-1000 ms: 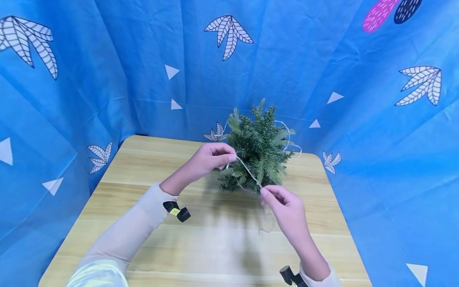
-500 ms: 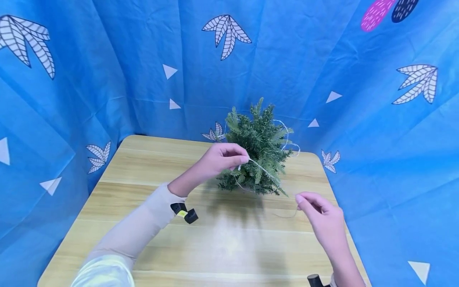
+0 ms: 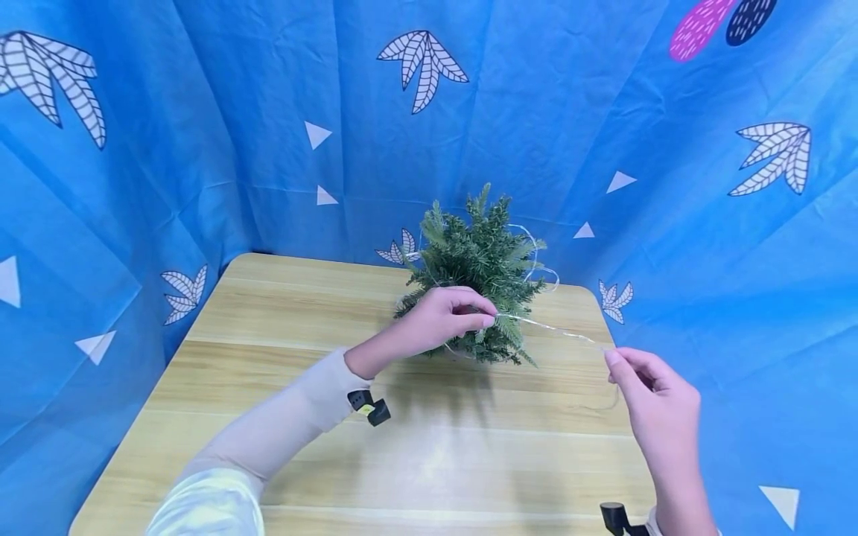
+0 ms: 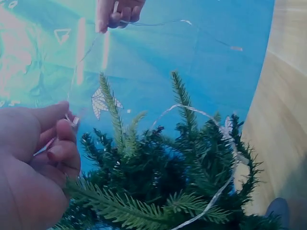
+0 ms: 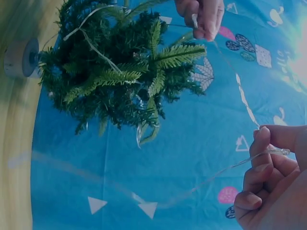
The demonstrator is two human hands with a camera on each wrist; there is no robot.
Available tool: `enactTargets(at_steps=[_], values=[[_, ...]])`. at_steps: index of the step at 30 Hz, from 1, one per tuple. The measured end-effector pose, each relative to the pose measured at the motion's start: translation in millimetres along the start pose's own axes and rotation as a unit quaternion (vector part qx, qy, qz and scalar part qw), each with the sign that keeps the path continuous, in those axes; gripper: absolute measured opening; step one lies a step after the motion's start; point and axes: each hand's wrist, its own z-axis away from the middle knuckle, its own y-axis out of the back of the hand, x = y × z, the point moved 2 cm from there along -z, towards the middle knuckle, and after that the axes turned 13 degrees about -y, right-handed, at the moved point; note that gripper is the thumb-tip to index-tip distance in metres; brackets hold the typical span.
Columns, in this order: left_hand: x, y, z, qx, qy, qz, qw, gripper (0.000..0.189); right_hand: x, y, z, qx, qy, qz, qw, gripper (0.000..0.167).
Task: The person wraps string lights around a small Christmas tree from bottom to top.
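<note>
A small artificial Christmas tree (image 3: 492,253) stands on the wooden table. In front of its branches, my left hand (image 3: 449,320) pinches a thin clear string of fairy lights (image 3: 546,325) between thumb and fingertips. Off to the right, my right hand (image 3: 660,402) pinches the same string, which stretches nearly straight between the hands. A loose tail hangs below the right hand; the right wrist view shows a tiny bulb (image 5: 285,152) by those fingers. More of the string lies over the branches, looping out at the tree's right side.
The wooden table (image 3: 415,461) has rounded far corners. A blue patterned curtain (image 3: 288,89) surrounds it at the back and sides. In the right wrist view the tree's round base (image 5: 18,57) shows. Each wrist wears a small black camera (image 3: 378,412).
My left hand has moved right across the tree's front. My right hand has travelled further right, and the length of string between the hands has grown longer and flatter.
</note>
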Motion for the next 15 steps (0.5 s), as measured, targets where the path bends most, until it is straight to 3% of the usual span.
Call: enactTargets(at_steps=[4, 7, 11, 15], values=[[7.9, 0.4, -9.3, 0.009, -0.036, -0.067, 0.9971, 0.030, -1.5, -1.5, -5.9, 0.003, 0.011, -0.001, 0.9999, 0.021], [16.1, 1.0, -18.6, 0.010, -0.048, -0.084, 0.9953, 0.029, -3.1, -2.9, -9.2, 0.003, 0.009, -0.003, 0.9999, 0.022], [26.5, -3.2, -32.0, -0.012, -0.040, -0.058, 0.9974, 0.026, -5.6, -5.2, -12.7, 0.005, 0.006, -0.007, 0.9999, 0.024], [32.1, -13.2, -44.2, -0.026, -0.033, 0.000, 0.9991, 0.024, -9.5, -7.8, -15.5, 0.005, 0.015, -0.017, 0.9997, 0.023]])
